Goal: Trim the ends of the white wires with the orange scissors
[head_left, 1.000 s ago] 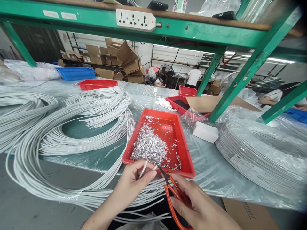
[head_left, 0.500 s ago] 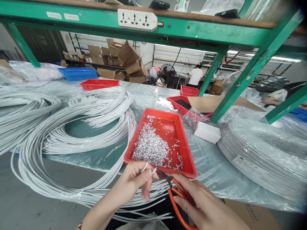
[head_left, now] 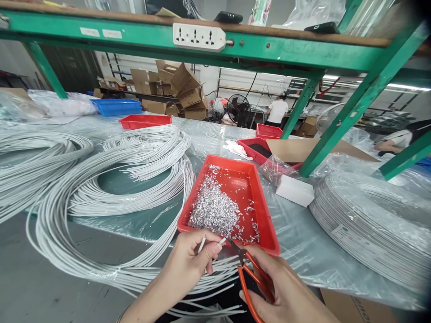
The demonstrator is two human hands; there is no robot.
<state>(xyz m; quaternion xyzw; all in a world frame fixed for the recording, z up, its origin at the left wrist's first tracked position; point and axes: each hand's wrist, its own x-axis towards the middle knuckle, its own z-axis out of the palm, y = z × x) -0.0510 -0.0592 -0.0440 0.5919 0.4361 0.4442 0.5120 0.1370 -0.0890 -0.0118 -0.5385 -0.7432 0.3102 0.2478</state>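
My left hand (head_left: pixel 193 256) is closed in a pinch on a white cable (head_left: pixel 202 244), whose two short lengths stick out between the fingers. My right hand (head_left: pixel 286 282) grips orange-handled pliers (head_left: pixel 251 264), the handles spread apart. Their dark jaws point left, close to the cable end at my left fingertips; whether they touch it I cannot tell. Just beyond both hands stands a red tray (head_left: pixel 267 215) with a heap of small shiny metal pieces (head_left: pixel 215 208). Below my hands, more white cable ends (head_left: pixel 222 309) stretch across my lap.
Large coils of white cable (head_left: pixel 50 211) cover the left of the table. At right lie a white box (head_left: pixel 295 190) and a plastic-wrapped cable coil (head_left: pixel 357 233). A green shelf frame (head_left: pixel 141 33) crosses overhead, its post (head_left: pixel 353 112) slanting down at right. Two people are in the background.
The plier jaws have drawn slightly away from the cable end, which now points more to the right. My left fingers are curled in more. The whole view has shifted a little.
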